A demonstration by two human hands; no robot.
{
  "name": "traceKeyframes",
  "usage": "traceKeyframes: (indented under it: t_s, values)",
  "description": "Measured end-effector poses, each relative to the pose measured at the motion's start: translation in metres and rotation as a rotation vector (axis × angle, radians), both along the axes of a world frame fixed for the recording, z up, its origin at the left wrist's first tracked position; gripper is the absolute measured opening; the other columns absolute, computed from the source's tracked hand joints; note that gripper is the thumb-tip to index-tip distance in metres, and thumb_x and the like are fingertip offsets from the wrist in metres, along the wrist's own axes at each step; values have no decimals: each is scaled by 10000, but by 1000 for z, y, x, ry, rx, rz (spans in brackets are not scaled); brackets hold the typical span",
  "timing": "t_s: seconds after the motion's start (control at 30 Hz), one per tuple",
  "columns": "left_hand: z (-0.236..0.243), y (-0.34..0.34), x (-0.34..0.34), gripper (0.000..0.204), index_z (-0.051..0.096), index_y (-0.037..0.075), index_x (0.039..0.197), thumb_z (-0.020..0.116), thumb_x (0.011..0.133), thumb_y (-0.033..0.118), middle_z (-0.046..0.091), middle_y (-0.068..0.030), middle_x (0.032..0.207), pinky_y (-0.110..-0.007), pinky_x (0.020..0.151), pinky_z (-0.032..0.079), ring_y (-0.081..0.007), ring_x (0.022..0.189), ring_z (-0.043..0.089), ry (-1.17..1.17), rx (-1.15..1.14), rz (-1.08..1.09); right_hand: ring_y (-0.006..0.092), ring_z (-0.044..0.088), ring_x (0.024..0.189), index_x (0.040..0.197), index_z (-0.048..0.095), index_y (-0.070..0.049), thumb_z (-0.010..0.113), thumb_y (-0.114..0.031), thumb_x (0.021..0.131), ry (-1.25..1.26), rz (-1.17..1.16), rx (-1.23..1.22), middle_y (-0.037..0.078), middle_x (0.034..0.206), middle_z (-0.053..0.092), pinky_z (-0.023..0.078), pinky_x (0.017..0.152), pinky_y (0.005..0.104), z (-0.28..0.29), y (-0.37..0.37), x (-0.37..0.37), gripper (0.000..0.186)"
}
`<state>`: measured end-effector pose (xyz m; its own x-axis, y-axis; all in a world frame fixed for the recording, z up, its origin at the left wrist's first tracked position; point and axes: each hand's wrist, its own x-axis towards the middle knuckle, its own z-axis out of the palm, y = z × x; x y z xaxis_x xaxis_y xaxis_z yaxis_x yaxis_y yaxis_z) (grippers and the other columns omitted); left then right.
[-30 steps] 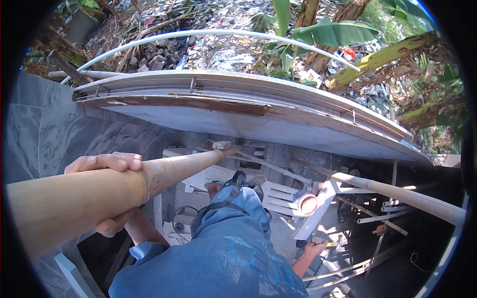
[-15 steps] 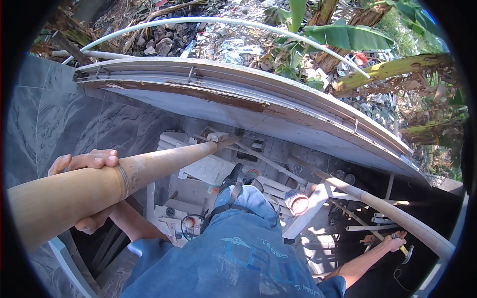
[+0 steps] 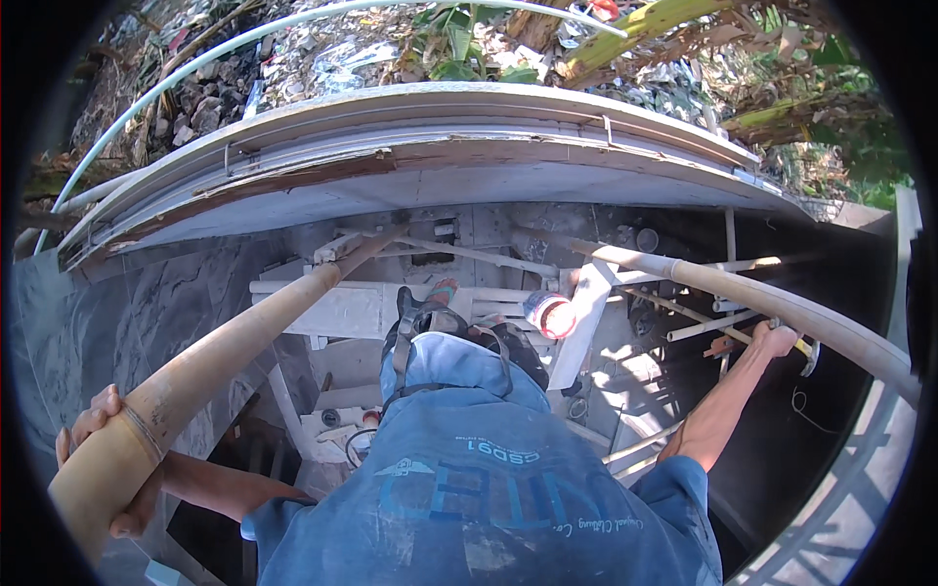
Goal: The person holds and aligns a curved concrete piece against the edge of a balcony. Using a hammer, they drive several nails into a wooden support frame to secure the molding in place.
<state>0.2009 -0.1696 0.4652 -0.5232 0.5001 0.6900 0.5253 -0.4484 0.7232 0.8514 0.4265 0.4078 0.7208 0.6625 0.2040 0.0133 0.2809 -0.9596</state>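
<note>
My left hand (image 3: 96,414) is wrapped around the near end of a thick bamboo pole (image 3: 244,344), close to a ringed joint. The pole slopes away from me toward the foot of the wall, its far end among boards. Out to the right, my right hand (image 3: 776,340) is closed around a hammer (image 3: 810,357); its curved metal head and part of a yellow handle show beyond the fist. Just beside that hand runs a second bamboo pole (image 3: 752,293), slanting from the floor to the right edge. My fingers on the hammer are partly hidden.
Below stand a pale bench (image 3: 337,311), an open paint can (image 3: 555,316) and a light plank (image 3: 586,327). Several thin pipes (image 3: 708,325) cross at the right. A low wall (image 3: 469,176) curves ahead, rubble beyond; marble-patterned tiles (image 3: 122,332) lie left.
The view has turned, so the wall and poles sit differently. My left hand and its bamboo pole appear lower and farther left. My right hand still grips the hammer, now higher beside the other pole.
</note>
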Motion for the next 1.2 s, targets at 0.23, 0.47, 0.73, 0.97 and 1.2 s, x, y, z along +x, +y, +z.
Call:
traceKeyframes:
  t_s: [0.23,0.47,0.73,0.97,1.2]
  values:
    - [6,16,13,990,392,-200,1189,240,853,719,638,-365,828,-562,787,536,-462,830,674,176,-230,635,333,602,1055,1204,546,29,434,-121,954,-17,-83,17,180,1219,577,541,907,496,11,-14,-36,313]
    - [16,41,24,856,394,-169,1173,486,843,616,627,-299,873,-472,809,548,-390,881,650,472,-57,1110,320,648,966,1192,404,56,402,-203,1034,53,43,214,214,1131,611,588,845,464,-27,-17,13,303]
    - [32,155,170,353,521,-104,971,679,922,208,630,-157,865,-358,829,534,-228,813,620,653,-103,1259,86,324,385,949,453,-184,533,-276,1011,479,162,-68,-41,547,350,295,341,254,-147,-139,28,137]
    - [-117,350,329,267,642,-22,1032,593,957,230,669,-113,764,-322,675,493,-169,694,614,-49,-1061,-59,68,293,360,985,487,-127,529,-359,997,739,400,-1008,-46,546,354,233,311,234,-230,-240,59,236]
    - [-271,385,494,558,656,-9,1054,479,970,513,683,-274,938,-486,821,512,-422,914,662,-112,-1401,-861,63,310,374,976,476,-101,446,-435,1012,544,1115,-1326,-50,548,348,270,333,241,-205,-210,61,337]
